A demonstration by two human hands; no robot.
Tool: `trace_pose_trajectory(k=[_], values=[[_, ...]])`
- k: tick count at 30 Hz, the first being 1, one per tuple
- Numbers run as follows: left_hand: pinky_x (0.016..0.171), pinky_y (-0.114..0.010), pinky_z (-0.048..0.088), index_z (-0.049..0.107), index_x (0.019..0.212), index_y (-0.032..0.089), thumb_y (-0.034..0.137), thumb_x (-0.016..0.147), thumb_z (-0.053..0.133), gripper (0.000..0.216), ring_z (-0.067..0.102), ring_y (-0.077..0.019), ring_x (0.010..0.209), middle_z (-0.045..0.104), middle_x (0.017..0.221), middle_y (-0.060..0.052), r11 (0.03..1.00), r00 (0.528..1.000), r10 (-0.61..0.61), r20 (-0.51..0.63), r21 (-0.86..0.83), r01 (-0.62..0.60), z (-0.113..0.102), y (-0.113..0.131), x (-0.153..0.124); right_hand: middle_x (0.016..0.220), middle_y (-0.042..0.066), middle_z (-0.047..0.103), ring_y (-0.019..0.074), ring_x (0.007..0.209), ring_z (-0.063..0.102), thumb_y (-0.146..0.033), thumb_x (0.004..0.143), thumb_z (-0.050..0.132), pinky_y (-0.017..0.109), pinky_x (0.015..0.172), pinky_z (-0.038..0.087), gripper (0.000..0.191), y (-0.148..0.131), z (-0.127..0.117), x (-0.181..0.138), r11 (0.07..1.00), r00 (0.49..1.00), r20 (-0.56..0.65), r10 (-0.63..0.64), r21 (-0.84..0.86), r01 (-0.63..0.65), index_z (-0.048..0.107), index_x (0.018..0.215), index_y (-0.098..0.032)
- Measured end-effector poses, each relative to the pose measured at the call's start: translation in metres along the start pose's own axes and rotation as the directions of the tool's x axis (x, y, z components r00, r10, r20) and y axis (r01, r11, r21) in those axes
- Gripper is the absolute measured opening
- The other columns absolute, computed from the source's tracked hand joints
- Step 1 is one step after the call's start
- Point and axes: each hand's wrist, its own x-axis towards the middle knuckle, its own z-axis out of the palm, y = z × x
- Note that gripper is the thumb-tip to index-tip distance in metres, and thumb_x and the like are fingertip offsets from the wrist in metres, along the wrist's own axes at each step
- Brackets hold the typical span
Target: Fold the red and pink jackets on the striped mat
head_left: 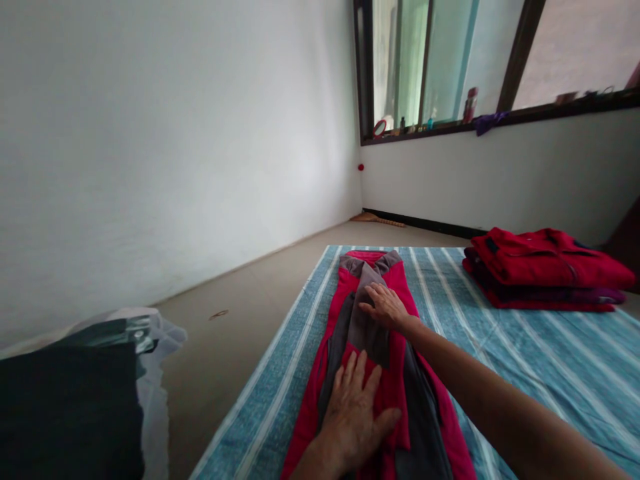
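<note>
Left hand (353,410) lies spread flat on the red-and-gray garment (373,340), lengthwise on striped cloth (270,407), apparently folded narrow, not yet shortened; right hand (387,305), unclenched too, rests farther up; folded clothes (545,267) stacked rightward seem done.

plain white walls (190,147) meeting in a corner, dark-framed window (450,60) at upper right, soft daylight, beige floor (250,293), black baseboard (425,224) beneath the window, blue striped cloth (525,353)

Home: striped blue sheet (570,360), stack of folded clothes (545,267), mirror (380,129) and bottle (471,105) on windowsill (440,131).
</note>
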Motion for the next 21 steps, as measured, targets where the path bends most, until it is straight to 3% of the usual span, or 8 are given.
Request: trace_pose_trajectory(k=[5, 12, 16, 21], values=[[0.117, -0.055, 0.011, 0.034, 0.149, 0.021, 0.067, 0.09, 0.036, 0.075, 0.002, -0.0312, 0.147, 0.01, 0.16, -0.013, 0.999, 0.999, 0.011, -0.038, 0.033, -0.009, 0.0, 0.002, 0.0, 0.133, 0.016, 0.056, 0.029, 0.123, 0.054, -0.033, 0.091, 0.056, 0.039, 0.104, 0.043, 0.042, -0.005, -0.015, -0.056, 0.992, 0.992, 0.015, -0.126, -0.01, 0.126, 0.056, 0.127, -0.012], [0.115, -0.056, 0.019, 0.039, 0.147, 0.019, 0.071, 0.09, 0.032, 0.078, 0.011, -0.0329, 0.146, 0.019, 0.158, -0.016, 0.994, 0.995, 0.044, -0.093, 0.107, -0.034, 0.002, 0.0, 0.002, 0.133, 0.013, 0.057, 0.0287, 0.123, 0.054, -0.024, 0.084, 0.064, 0.041, 0.104, 0.045, 0.037, -0.019, -0.027, -0.15, 0.964, 0.962, 0.068, -0.266, 0.009, 0.266, 0.061, 0.12, -0.017], [0.113, -0.056, 0.024, 0.04, 0.146, 0.017, 0.071, 0.09, 0.033, 0.078, 0.014, -0.0339, 0.146, 0.023, 0.157, -0.017, 0.988, 0.986, 0.076, -0.152, 0.145, -0.054, 0.008, -0.005, 0.005, 0.135, 0.017, 0.056, 0.0308, 0.126, 0.053, -0.024, 0.085, 0.065, 0.046, 0.106, 0.044, 0.042, -0.021, -0.02, -0.171, 0.957, 0.957, 0.035, -0.29, 0.039, 0.288, 0.058, 0.125, -0.013], [0.114, -0.056, 0.024, 0.038, 0.147, 0.017, 0.065, 0.092, 0.037, 0.072, 0.013, -0.0335, 0.146, 0.02, 0.157, -0.017, 0.988, 0.989, 0.068, -0.132, 0.147, -0.049, 0.009, -0.006, 0.005, 0.14, 0.017, 0.052, 0.0311, 0.129, 0.05, -0.034, 0.093, 0.055, 0.049, 0.105, 0.046, 0.044, -0.015, 0.002, -0.176, 0.953, 0.953, -0.016, -0.303, 0.01, 0.303, 0.054, 0.132, -0.013]])
